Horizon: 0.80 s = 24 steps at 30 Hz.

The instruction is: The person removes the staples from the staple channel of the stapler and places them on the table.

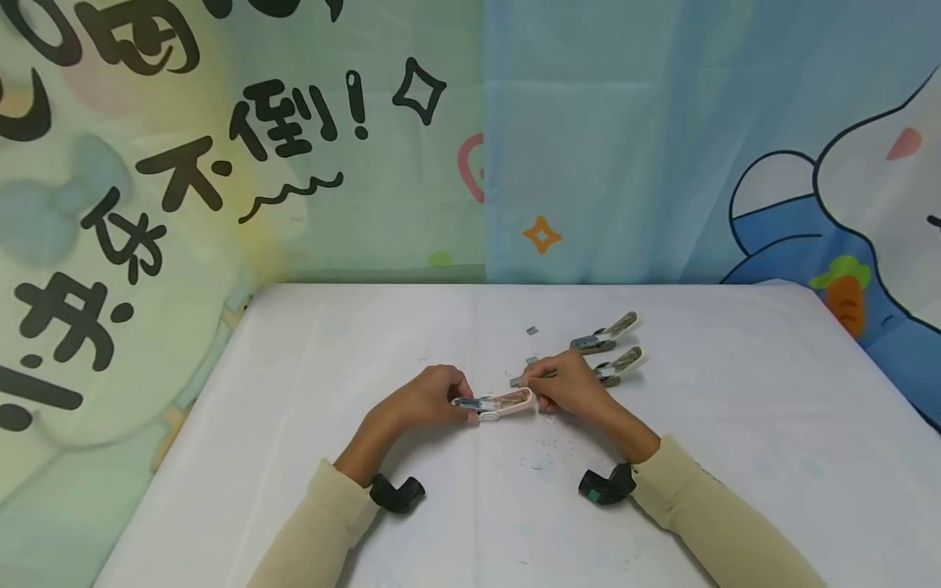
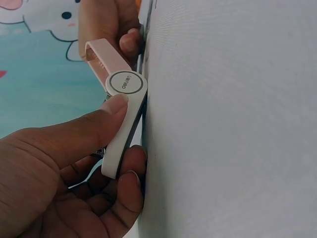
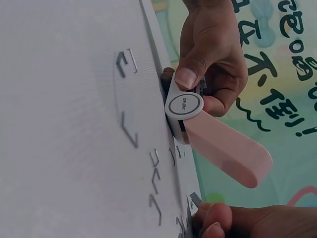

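A pink-and-white stapler (image 1: 505, 402) is spread open low over the white table, its pink arm (image 3: 230, 148) swung away from the body. My left hand (image 1: 437, 396) grips the white end (image 2: 119, 134), thumb on one side and fingers curled beneath. To the right of the stapler, my right hand (image 1: 569, 382) pinches a small grey strip of staples (image 1: 516, 381) close to the tabletop. The strip's end (image 3: 195, 199) pokes out past the fingers in the right wrist view; the rest is hidden.
Two more staplers, one farther back (image 1: 606, 333) and one nearer (image 1: 621, 365), lie beyond my right hand. A short staple strip (image 1: 532, 331) lies left of them. Several loose bent staples (image 3: 130, 130) are scattered on the table (image 1: 331, 343). A printed curtain (image 1: 588, 163) hangs behind.
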### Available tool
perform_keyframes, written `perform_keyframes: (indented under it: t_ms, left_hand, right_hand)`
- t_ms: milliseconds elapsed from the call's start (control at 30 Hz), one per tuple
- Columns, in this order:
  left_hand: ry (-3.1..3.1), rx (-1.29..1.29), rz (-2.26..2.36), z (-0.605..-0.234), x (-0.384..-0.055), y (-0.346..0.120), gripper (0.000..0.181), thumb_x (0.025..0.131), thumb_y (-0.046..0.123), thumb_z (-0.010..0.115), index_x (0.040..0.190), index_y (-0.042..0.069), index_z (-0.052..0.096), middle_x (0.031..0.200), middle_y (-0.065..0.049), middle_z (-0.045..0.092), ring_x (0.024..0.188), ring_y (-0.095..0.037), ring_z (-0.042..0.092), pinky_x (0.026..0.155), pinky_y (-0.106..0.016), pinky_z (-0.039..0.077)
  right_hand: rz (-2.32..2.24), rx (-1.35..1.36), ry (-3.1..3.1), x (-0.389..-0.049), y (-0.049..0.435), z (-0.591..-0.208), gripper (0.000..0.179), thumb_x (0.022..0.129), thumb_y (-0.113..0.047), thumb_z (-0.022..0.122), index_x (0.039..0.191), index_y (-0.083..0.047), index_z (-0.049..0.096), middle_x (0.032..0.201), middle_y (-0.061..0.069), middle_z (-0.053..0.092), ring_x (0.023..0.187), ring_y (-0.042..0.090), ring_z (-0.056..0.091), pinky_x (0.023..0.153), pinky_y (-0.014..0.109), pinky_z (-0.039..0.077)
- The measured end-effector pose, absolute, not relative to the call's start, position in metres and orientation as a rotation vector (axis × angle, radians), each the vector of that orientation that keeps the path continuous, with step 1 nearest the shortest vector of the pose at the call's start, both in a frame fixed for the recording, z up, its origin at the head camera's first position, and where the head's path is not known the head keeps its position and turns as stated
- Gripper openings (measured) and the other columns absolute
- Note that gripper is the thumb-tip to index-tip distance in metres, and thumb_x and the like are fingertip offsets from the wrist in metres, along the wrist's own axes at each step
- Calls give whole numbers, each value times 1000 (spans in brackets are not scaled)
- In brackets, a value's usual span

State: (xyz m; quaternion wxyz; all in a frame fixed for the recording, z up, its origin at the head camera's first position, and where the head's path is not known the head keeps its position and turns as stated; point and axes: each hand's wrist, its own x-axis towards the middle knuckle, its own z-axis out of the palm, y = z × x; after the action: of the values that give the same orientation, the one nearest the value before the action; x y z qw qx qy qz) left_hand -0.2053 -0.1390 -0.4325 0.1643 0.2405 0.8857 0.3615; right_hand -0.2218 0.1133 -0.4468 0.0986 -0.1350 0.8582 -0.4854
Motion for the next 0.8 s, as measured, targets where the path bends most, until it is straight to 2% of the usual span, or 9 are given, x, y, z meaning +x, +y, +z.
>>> perform_keyframes:
  t_ms: [133, 500, 733, 800]
  left_hand:
    - [2541, 686, 1032, -432, -204, -142, 16, 80, 11, 81, 89, 6, 67, 81, 2, 58, 76, -14, 49, 67, -28, 41]
    - [2534, 701, 1040, -434, -204, -143, 17, 81, 12, 81, 90, 6, 68, 81, 3, 59, 75, -13, 49, 66, -27, 41]
    - [2524, 685, 1024, -433, -205, -140, 17, 80, 12, 81, 90, 7, 68, 81, 3, 58, 76, -14, 48, 67, -27, 41]
    - [2527, 682, 1015, -433, -205, -139, 16, 80, 12, 81, 90, 7, 68, 81, 3, 58, 76, -14, 48, 67, -27, 41]
  right_hand:
    - [-1423, -413, 2522, -222, 112, -445, 8, 90, -1, 66, 91, 1, 74, 59, 9, 63, 47, 18, 59, 47, 30, 50]
    - [-1479, -313, 2458, -221, 113, -444, 14, 92, -3, 64, 101, 6, 70, 62, 11, 63, 52, 22, 63, 51, 32, 53]
    - [-1542, -226, 2403, -223, 117, -443, 24, 97, -12, 61, 113, 5, 67, 68, 13, 65, 56, 24, 66, 59, 33, 54]
    - [-1598, -265, 2367, -223, 118, -440, 25, 97, -15, 61, 112, 3, 68, 77, 16, 68, 59, 24, 66, 61, 34, 54]
